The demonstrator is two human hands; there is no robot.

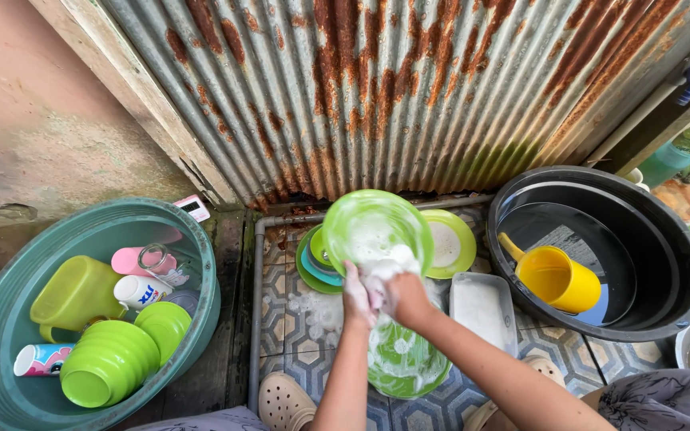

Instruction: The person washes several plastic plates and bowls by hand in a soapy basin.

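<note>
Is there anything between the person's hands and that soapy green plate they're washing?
Nothing visible does. The left hand and the right hand are both already on the lower edge of the raised green plate, with only white foam around the fingers.

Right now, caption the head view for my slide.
Both hands soaping a green plate over the tiled floor, between two basins.
</note>
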